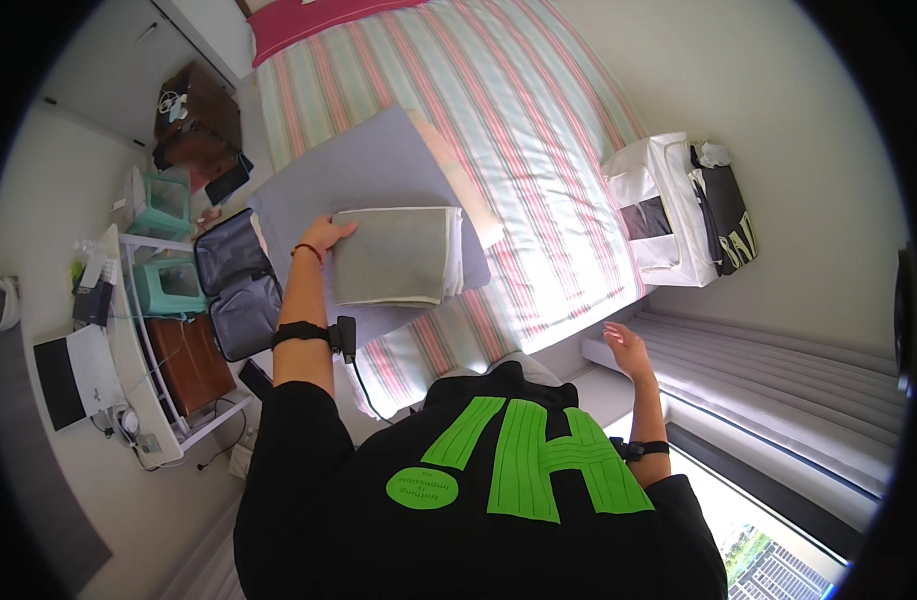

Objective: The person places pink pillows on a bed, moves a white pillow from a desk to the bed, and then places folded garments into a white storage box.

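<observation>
A folded grey fabric piece with pale piped edges and white layers at its right side lies on a larger grey mat on the bed. My left hand grips its upper left edge, thumb on top; the other fingers are partly hidden. Well away to the right, my right hand hangs in the air beside the bed. It holds nothing, and its fingers are apart and slightly bent.
A striped bedspread covers the bed. An open dark suitcase stands at its left, near a white desk and teal-framed boxes. To the right are a white storage bag and a grey curtain.
</observation>
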Available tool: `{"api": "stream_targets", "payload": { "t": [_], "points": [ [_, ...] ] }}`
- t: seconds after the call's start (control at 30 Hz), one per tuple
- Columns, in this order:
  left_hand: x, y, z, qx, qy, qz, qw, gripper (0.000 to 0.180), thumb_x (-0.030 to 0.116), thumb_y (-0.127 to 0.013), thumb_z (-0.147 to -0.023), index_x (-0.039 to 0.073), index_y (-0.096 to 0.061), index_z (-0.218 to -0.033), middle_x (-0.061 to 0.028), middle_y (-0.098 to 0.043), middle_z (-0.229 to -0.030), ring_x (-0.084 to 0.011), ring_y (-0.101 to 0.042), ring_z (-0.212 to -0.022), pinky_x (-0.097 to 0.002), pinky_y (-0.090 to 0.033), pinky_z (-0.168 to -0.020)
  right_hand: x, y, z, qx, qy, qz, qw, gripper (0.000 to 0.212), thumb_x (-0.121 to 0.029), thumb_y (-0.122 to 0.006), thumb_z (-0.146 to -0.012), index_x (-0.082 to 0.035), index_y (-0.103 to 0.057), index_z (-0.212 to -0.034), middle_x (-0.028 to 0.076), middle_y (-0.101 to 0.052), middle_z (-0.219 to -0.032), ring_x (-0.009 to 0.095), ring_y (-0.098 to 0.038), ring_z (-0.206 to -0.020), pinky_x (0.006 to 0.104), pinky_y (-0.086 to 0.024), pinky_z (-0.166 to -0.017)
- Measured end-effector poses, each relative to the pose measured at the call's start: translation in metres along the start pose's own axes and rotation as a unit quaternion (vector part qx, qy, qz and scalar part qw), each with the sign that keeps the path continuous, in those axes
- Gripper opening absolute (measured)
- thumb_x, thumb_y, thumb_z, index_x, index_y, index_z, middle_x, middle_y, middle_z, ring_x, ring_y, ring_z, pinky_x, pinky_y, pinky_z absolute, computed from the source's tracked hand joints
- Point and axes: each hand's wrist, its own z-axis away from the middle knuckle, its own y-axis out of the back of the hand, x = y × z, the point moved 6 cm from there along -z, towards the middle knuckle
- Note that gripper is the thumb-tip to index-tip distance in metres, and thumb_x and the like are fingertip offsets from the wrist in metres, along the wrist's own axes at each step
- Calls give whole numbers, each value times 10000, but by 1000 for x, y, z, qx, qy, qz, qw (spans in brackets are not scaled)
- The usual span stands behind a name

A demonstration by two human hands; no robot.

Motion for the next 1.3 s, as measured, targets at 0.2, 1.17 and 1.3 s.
{"api": "stream_targets", "payload": {
  "t": [0.2,1.17,1.3],
  "points": [
    [28,-4,25,-33,-97,-127,987,688,264,-848,-723,-38,-545,-1263,-139,-671,-1095,-235,-645,-981,-352,-504,-868,-14,-4,-13,-19,18,-12,1000,313,-151,-595,-937,-19,-617,-1221,148,-708,-1048,211,-675,-996,319,-513,-882],
    [156,-297,339,-169,-263,207,927,305,113,-697,-891,-21,-539,-1115,-78,-652,-966,-140,-627,-780,-292,-532,-692,-142,68,79,-42,92,-643,759,840,34,-730,-724,-87,-334,-1454,126,-550,-1236,214,-572,-1116,362,-466,-981],
    [148,-360,328,-147,-178,206,951,331,204,-634,-950,-36,-528,-1152,-110,-633,-1027,-162,-627,-881,-301,-523,-775,-87,80,92,-41,55,-616,785,916,43,-709,-747,-31,-211,-1511,135,-517,-1305,238,-528,-1198,359,-441,-1016]
  ]
}}
